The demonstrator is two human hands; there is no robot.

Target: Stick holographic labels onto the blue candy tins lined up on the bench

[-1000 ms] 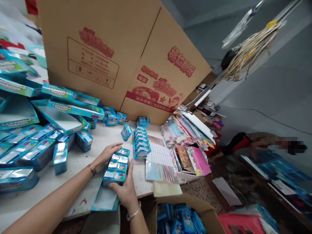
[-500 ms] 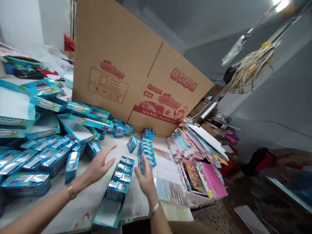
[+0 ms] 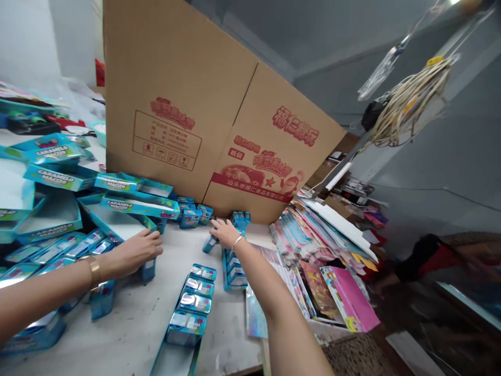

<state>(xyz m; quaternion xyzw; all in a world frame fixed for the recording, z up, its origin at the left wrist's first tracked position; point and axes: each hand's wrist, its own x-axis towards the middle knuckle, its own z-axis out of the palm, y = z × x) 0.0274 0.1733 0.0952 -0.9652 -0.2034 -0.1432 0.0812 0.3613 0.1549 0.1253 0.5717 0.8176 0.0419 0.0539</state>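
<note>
My right hand (image 3: 223, 232) reaches far across the white table (image 3: 136, 324) and closes its fingers over a small blue box (image 3: 210, 243) standing alone near the big cardboard carton (image 3: 188, 104). My left hand (image 3: 135, 253) lies on another small blue box (image 3: 147, 269) at the edge of the pile on the left, fingers curled over its top. Close in front of me a long open blue tray (image 3: 183, 334) holds a row of several small blue boxes (image 3: 194, 300). A stacked column of small blue boxes (image 3: 235, 269) stands just right of my right forearm.
Open blue display trays (image 3: 129, 201) and filled ones pile up on the left. Stacks of colourful printed cards (image 3: 313, 245) and a pink packet (image 3: 348, 300) cover the right side of the table. A bundle of cords (image 3: 407, 99) hangs at upper right. Another person (image 3: 442, 256) bends low at right.
Both hands left the tray of boxes in front of me. The right hand stretched forward to the lone box by the carton; the left moved out to a box in the left pile.
</note>
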